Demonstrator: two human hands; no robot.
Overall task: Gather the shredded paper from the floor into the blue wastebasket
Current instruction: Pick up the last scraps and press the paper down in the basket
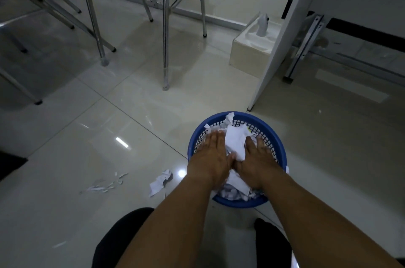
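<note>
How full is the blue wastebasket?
Full: white paper heaps above the rim of the blue wastebasket, pressed by the left hand and right hand.

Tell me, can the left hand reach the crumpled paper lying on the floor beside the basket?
Probably yes. The crumpled paper lies on bare floor just left of the left hand, with nothing between them. That hand is pressing paper in the blue wastebasket and must lift first.

The glossy pale tiled floor [65, 147] carries the blue wastebasket [282, 149] near right, paper scraps [161, 182] and thin shreds [105, 185] to its left, chrome chair legs [166, 48] far left, and a cream box [249, 55] far right.
</note>
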